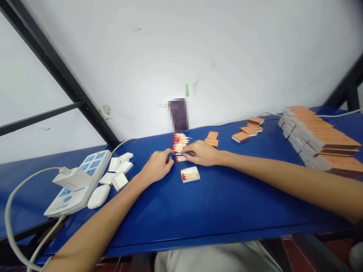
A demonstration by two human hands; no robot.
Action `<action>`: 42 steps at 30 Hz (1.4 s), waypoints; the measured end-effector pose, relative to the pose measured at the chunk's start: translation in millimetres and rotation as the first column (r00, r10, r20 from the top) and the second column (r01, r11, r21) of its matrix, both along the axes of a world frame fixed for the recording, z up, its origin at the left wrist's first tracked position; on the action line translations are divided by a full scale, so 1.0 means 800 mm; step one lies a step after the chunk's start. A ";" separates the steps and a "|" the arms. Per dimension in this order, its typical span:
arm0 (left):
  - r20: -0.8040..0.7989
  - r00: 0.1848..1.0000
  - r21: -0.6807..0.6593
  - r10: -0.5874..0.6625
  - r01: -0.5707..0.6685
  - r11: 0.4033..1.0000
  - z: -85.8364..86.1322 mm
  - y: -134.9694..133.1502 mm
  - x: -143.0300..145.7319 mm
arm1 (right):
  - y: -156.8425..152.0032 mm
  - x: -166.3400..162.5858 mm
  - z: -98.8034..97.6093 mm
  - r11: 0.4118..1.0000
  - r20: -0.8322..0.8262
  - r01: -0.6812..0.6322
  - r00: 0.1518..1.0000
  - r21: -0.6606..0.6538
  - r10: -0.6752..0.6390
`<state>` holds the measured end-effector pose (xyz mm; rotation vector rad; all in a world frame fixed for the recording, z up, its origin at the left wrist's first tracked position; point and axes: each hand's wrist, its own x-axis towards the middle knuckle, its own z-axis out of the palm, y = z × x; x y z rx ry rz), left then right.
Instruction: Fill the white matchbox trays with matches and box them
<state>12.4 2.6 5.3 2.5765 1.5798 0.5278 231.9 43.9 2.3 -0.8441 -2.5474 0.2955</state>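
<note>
Several red-headed matches point(179, 142) lie in a pile near the wall, heads to the left. At the near end of the pile, a few matches point(180, 159) lie apart from the rest, between my hands. My left hand point(158, 166) is at the head side, fingers curled, with a gap between thumb and index finger. My right hand point(202, 153) reaches in from the other side, its thumb and fingertips closed at the plain ends of the matches. Just nearer to me sits a white matchbox tray point(195, 180) with several matches in it.
Orange matchboxes point(212, 135) lie behind my right hand, and more matchboxes point(241, 136) farther right. A tall stack of matchboxes point(334, 141) stands at the right. On the left are white trays point(120, 181), a white earbud case point(99, 196) and a power strip point(98, 166) with cables.
</note>
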 end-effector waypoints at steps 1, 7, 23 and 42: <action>-0.003 1.000 -0.001 0.005 -0.005 1.000 0.000 0.000 0.000 | 0.000 0.000 0.000 1.000 0.001 0.000 1.000 0.001 0.000; -0.014 1.000 0.003 -0.002 0.002 1.000 0.000 0.000 0.000 | 0.000 -0.001 0.000 1.000 -0.005 0.000 1.000 0.003 0.000; 0.005 1.000 -0.020 -0.015 0.015 1.000 0.001 -0.001 -0.001 | 0.001 -0.001 -0.001 1.000 0.024 0.017 1.000 0.012 -0.017; -0.008 0.999 -0.017 -0.034 0.034 0.999 0.000 0.000 -0.002 | 0.002 0.000 -0.001 1.000 0.023 -0.003 1.000 0.011 0.003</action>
